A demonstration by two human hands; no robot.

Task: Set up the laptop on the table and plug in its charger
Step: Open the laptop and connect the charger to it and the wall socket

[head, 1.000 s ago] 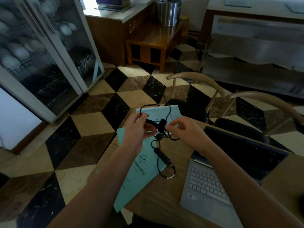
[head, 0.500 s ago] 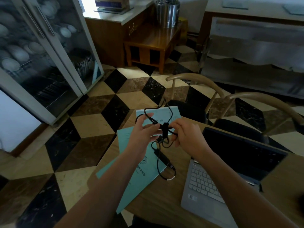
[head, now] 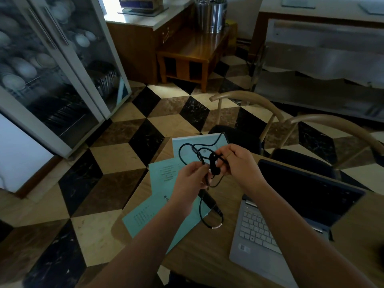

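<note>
Since earlier frame, cable loops raised, spread wider above papers (head: 166,179). Left hand (head: 190,183) pinches charger cable (head: 187,150); right hand (head: 239,163) grips bundled section, plug end dangling near table (head: 207,252). Laptop (head: 280,215) open at right. We judge step: untangling. Next: free plug, locate port.

1. Dim, underexposed room; daylight enters at the far window (head: 113,6), which is blown out.
2. Glare streaks the glass cabinet (head: 62,65).
3. Wide-angle bending curves the edges.
4. Foreground forearms are dark and soft.
</note>
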